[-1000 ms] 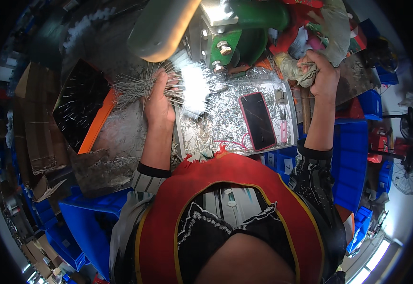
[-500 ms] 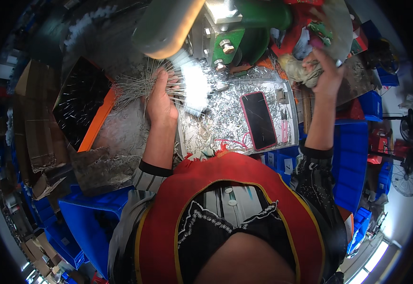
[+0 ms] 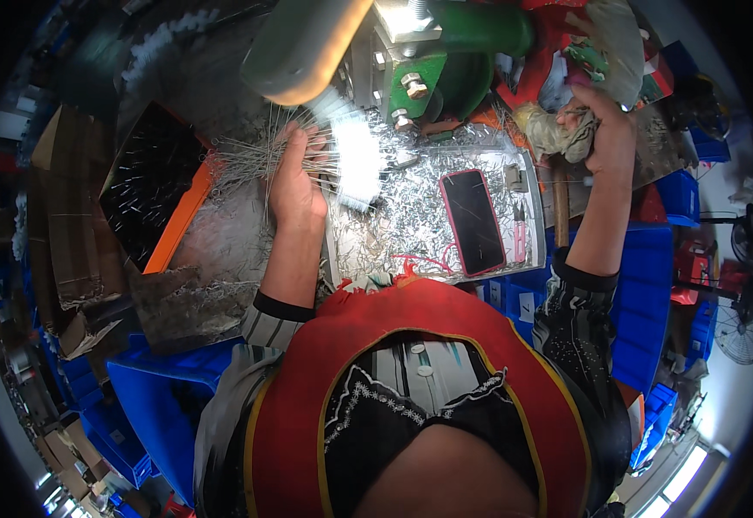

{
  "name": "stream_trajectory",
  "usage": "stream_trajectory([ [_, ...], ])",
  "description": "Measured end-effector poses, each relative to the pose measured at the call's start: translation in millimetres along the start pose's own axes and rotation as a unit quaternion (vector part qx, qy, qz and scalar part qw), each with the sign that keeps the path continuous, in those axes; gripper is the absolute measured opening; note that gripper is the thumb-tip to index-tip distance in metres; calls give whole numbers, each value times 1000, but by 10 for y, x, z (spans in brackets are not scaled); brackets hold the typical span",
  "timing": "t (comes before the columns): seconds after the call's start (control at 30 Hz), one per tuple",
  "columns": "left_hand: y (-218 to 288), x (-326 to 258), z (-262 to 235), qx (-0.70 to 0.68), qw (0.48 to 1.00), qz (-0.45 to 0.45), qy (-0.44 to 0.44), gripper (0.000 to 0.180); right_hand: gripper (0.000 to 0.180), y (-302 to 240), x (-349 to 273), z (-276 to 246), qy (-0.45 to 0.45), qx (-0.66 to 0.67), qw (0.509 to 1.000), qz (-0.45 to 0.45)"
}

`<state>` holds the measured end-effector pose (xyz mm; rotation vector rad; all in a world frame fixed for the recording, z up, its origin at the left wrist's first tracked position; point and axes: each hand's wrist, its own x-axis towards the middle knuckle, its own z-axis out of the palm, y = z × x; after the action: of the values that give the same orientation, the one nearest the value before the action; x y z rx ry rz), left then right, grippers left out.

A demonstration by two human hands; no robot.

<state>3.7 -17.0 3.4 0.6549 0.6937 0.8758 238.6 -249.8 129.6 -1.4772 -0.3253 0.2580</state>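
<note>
My left hand (image 3: pixel 297 186) is closed round a bundle of thin metal wires (image 3: pixel 243 155). Small loops show at their left ends; the right ends form a bright white, bristly-looking mass (image 3: pixel 357 160), partly washed out by glare. At the upper right, my right hand (image 3: pixel 605 129) has its fingers curled against a crumpled pale cloth (image 3: pixel 549 129). A cloudy plastic bag (image 3: pixel 620 52) hangs just above that hand. The fingertips are partly hidden, so the exact grip is unclear.
A green bolted machine (image 3: pixel 428 73) and a lamp (image 3: pixel 299 52) overhang the bench. The tray (image 3: pixel 329 250) holds metal scraps, a phone (image 3: pixel 473 220) and pink-handled snips (image 3: pixel 519 233). An orange-edged black box (image 3: pixel 152 190) stands left; blue bins (image 3: pixel 165 388) flank me.
My right hand has shifted slightly right and down beside the pale cloth, and the plastic bag above it is less blurred. My left hand stays almost still with the wire bundle.
</note>
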Motion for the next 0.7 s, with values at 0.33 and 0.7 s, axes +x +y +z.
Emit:
stream_trajectory([
  [0.33,-10,1,-36,-18,1000,20,-16,32,8,604,-125,194,-12,121,977,-176],
  [0.7,-10,23,18,-69,997,20,-6,37,12,20,11,36,-20,18,1000,14],
])
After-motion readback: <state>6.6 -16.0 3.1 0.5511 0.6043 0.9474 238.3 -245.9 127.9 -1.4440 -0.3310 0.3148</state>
